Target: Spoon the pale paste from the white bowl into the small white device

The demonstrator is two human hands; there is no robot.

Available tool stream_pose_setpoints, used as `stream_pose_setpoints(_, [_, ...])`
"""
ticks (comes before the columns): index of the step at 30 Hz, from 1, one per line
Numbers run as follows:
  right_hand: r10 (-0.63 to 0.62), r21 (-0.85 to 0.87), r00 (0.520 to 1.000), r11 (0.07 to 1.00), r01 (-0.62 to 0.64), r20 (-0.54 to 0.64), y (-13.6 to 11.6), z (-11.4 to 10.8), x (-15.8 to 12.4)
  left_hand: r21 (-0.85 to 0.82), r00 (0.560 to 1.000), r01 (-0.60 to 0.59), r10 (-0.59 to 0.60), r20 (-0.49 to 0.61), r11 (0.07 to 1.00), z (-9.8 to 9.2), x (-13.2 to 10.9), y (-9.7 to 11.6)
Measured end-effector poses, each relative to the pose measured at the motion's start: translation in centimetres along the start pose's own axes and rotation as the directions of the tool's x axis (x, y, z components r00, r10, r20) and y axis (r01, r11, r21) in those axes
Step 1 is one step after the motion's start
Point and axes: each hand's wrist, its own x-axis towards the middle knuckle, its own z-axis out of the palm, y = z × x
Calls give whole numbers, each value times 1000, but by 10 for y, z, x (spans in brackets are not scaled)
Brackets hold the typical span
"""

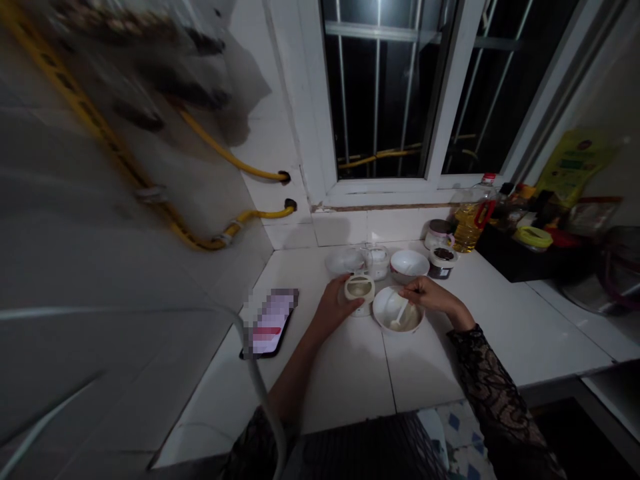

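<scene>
My left hand (334, 308) is wrapped round a small pale jar (361, 303) with an open top, standing on or just above the counter. My right hand (431, 294) pinches the handle of a white spoon (399, 315). The spoon slants down into a white bowl (380, 322), its tip among pale contents that I cannot identify. Behind the jar are a clear bowl (336, 262) and another small pale jar (379, 265). Just behind the working bowl sits a second white bowl (411, 259), with a dark-filled jar (443, 265) to its right.
A phone (273, 325) lies at the left on the white tiled counter (345, 380). At the back right stand a lidded jar (439, 233), an oil bottle (470, 223) and a black box (520, 257) of condiments. A pale cable (260, 387) crosses the near left.
</scene>
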Motion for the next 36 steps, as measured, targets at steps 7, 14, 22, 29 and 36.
stream_pose_setpoints(7, [38, 50, 998, 998, -36, -50, 12, -4, 4, 8, 1000, 11, -11, -4, 1000, 2, 0, 0])
stream_pose_setpoints(14, [71, 100, 994, 993, -62, -82, 15, -7, 6, 13, 1000, 7, -7, -5, 1000, 1, 0, 2])
stream_pose_setpoints(22, [96, 95, 985, 992, -83, -142, 18, -6, 9, -2, 1000, 4, -4, -4, 1000, 2, 0, 0])
stream_pose_setpoints(29, [157, 152, 973, 980, -132, -168, 20, -5, 11, 14, 1000, -6, 6, -5, 1000, 3, 1, -3])
stream_pose_setpoints(36, [291, 346, 929, 916, -202, -229, 9, -2, 15, 18, 1000, -22, 22, -4, 1000, 3, 1, -1])
